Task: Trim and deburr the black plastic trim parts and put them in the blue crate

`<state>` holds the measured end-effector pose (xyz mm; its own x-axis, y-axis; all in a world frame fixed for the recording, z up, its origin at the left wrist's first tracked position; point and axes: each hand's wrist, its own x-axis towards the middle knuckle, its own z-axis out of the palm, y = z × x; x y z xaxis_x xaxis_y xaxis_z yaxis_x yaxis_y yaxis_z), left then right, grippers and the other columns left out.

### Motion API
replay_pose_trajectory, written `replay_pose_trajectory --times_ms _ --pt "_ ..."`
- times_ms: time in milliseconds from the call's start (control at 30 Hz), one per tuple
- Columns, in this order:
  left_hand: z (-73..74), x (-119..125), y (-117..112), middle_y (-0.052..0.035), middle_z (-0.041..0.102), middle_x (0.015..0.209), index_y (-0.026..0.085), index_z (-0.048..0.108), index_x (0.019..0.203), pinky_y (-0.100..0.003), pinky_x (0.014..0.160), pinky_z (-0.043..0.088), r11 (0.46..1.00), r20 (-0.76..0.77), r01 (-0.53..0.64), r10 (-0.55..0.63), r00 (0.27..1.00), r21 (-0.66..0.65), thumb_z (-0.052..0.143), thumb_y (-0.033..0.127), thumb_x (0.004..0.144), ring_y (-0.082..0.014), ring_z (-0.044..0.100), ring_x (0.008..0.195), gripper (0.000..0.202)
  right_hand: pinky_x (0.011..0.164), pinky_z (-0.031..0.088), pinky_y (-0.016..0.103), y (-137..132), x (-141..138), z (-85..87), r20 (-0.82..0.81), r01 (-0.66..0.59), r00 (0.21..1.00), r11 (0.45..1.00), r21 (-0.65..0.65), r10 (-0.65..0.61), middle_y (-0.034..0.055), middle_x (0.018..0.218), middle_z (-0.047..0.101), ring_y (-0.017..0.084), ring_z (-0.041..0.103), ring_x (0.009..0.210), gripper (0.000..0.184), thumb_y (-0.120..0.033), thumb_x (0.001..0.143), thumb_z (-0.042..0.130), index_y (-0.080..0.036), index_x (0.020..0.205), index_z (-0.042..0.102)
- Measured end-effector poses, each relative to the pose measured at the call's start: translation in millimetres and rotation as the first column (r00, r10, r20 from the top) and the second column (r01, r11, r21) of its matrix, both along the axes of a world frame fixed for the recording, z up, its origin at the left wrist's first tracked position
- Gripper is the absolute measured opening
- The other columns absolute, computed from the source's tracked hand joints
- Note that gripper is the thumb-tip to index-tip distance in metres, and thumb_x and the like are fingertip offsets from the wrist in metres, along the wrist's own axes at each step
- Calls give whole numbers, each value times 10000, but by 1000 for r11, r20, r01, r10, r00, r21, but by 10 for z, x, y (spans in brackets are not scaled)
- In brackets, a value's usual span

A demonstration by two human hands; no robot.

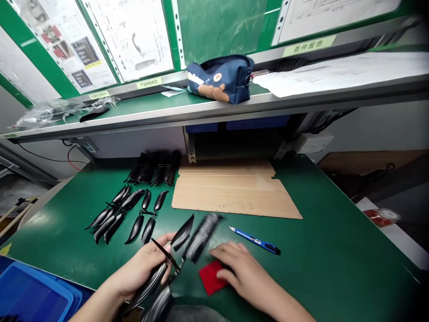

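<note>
Around its centre, your green bench (pixel 335 273) carried cardboard (pixel 231 190) at twelve o'clock, black bundles (pixel 152 167) at eleven, black blades (pixel 136 229) at ten and a blue cutter (pixel 254 239) at three. On the shelf (pixel 144 105) before you, a blue pouch (pixel 217 78) sat at twelve.

A green-topped table (pixel 335 250) spreads beneath a metal-edged shelf (pixel 150 105) running across its back. Above the shelf rises a green board (pixel 221 27), hung with printed sheets (pixel 130 40) in clear punched sleeves (pixel 178 36). Pale grey wall (pixel 378 129) shows at the right, near a white electrical box (pixel 313 143). Whitish light brightens the board, while the space under the shelf lies darker.
</note>
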<state>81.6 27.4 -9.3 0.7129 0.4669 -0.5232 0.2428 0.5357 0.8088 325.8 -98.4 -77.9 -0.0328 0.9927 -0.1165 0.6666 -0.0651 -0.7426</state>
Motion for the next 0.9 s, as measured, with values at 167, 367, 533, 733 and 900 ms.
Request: replay_pose_trajectory --times_ms 167,367,533,733,900 --pt "223 93 82 45 550 616 228 548 1079 -215 515 273 695 -505 607 -392 769 385 597 494 758 -94 409 520 419 974 379 409 316 175 354 38 34 998 964 265 -45 28 1145 561 173 465 1099 360 -473 846 450 -329 1170 507" --pt "338 367 87 48 527 588 212 622 916 -224 476 246 481 -557 704 -433 709 522 669 574 640 -100 413 508 458 646 391 317 422 -176 619 205 -423 887 906 -4 415 -11 812 647 184 585 755 568 -757 597 536 -291 918 583" --pt "-34 309 190 41 485 561 186 573 730 -233 472 232 542 -556 651 -358 750 531 653 611 627 -95 358 517 444 625 372 355 458 -423 228 530 -266 809 962 -54 254 49 840 658 254 614 740 220 -338 707 589 -222 884 527" --pt "-265 273 277 24 513 569 159 529 644 -227 485 240 681 -410 604 -453 792 415 664 592 631 -79 357 518 454 641 368 318 560 -381 95 413 -314 873 947 72 258 4 736 589 158 538 686 152 -133 621 476 -201 755 491" --pt "-80 358 313 17 511 598 155 522 616 -226 526 278 712 -220 581 -541 812 394 705 516 635 -83 393 547 406 526 298 194 632 -282 136 -287 -397 886 916 -60 365 -65 646 431 43 363 586 91 -226 655 515 -190 736 495"
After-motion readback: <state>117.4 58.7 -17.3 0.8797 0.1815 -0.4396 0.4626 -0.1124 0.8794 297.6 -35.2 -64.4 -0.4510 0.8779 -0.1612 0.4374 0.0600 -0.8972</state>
